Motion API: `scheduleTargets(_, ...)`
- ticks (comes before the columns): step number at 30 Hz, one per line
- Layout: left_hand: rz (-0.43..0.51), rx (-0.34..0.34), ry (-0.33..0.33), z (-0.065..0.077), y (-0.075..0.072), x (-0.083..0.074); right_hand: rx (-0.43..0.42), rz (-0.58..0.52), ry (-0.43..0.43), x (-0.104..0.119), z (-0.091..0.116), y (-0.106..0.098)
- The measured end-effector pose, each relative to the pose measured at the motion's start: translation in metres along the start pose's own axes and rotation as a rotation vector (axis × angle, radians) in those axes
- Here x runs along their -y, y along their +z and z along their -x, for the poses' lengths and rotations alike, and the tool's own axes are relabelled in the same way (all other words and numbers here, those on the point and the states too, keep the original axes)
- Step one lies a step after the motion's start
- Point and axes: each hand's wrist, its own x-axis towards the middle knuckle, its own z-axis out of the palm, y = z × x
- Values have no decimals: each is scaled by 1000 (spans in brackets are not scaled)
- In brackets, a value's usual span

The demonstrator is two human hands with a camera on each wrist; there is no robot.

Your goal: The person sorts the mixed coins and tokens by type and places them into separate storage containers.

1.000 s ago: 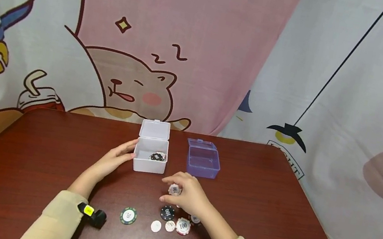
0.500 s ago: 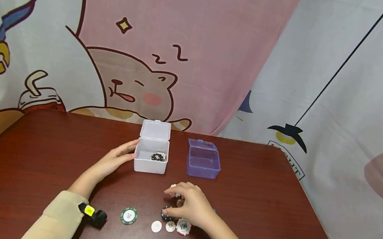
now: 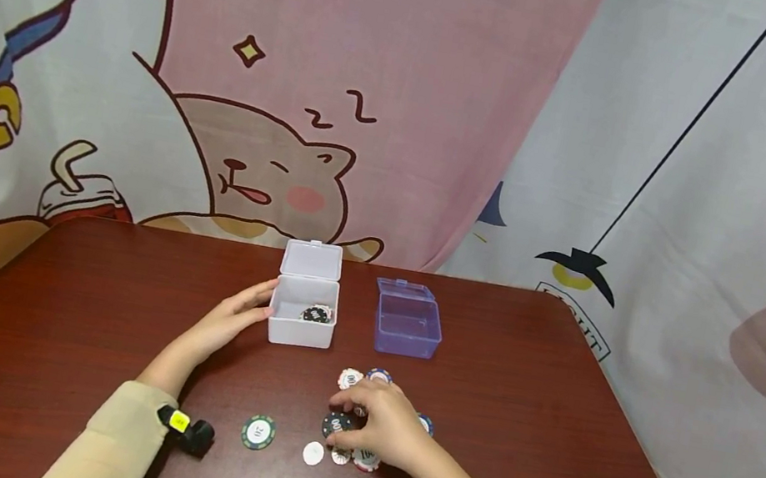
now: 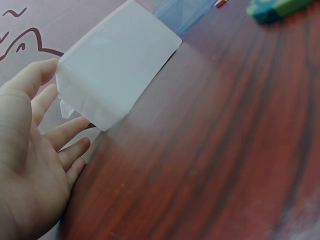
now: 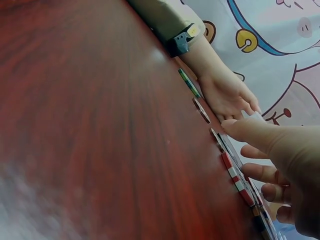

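Against the left side of the white box (image 3: 300, 333), the left hand (image 3: 221, 326) rests with fingers extended. The right hand (image 3: 386, 424) is spread, thumb and fingers apart about a black chip (image 3: 335, 424) on the table (image 3: 569, 448); whether they touch it cannot be told. Other chips (image 3: 350, 378) lie close by, a green chip (image 3: 258, 432) farther left. Beside the box stands an open purple box (image 3: 405, 343).

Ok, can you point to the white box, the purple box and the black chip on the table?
White box (image 3: 299, 333): head view, on its front wall.
Purple box (image 3: 406, 346): head view, on its front wall.
Black chip (image 3: 335, 424): head view, on its top face.
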Motion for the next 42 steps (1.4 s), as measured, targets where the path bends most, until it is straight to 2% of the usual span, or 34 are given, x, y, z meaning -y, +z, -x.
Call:
scheduleTargets(5, -13, 0, 6, 0, -1, 1, -13, 27, 6, 1, 0, 3)
scheduleTargets(14, -6, 2, -3, 0, 0, -1, -28, 69, 66, 6, 1, 7)
scheduleTargets(22, 4, 17, 17, 10, 4, -28, -45, 94, 37, 7, 0, 9)
scheduleTargets(27, -15, 21, 31, 11, 4, -29, -41, 95, 22, 6, -1, 9)
scheduleTargets(32, 16, 18, 5, 10, 4, -33, -36, 80, 13, 5, -1, 9)
scheduleTargets(39, -2, 13, -11, 10, 4, -32, -48, 50, 5, 4, -2, 9)
scheduleTargets(42, -6, 7, -8, 6, 2, -19, -55, 31, 5, 4, -3, 7)
